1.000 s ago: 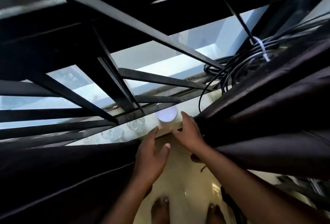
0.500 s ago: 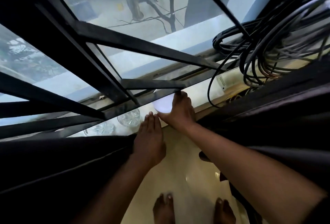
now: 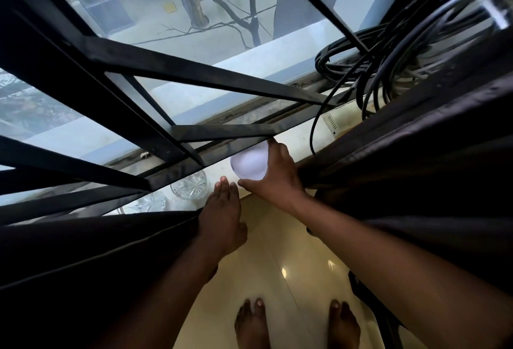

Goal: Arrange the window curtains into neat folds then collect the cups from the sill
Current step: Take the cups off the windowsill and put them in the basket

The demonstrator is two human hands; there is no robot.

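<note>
A white cup (image 3: 248,165) stands on the pale window sill (image 3: 299,140); my right hand (image 3: 273,179) grips it, thumb on its near side and fingers over its far rim. Left of it sit a clear cut-glass cup (image 3: 189,184) and a second glass cup (image 3: 151,202), partly hidden by the window bars. My left hand (image 3: 222,218) rests flat at the sill's edge with straight fingers, just right of the nearer glass and holding nothing. Dark curtains hang gathered on the left (image 3: 91,259) and on the right (image 3: 416,170).
Black metal window bars (image 3: 172,76) cross above the sill close over the cups. A coil of black cables (image 3: 388,62) and a white box (image 3: 331,123) lie on the sill at right. My bare feet stand on the glossy cream floor (image 3: 277,265) below.
My right hand has reached onto the sill and closed round the white cup. My left hand slid forward to the sill's edge beside the glass. The view has tilted closer to the window.
</note>
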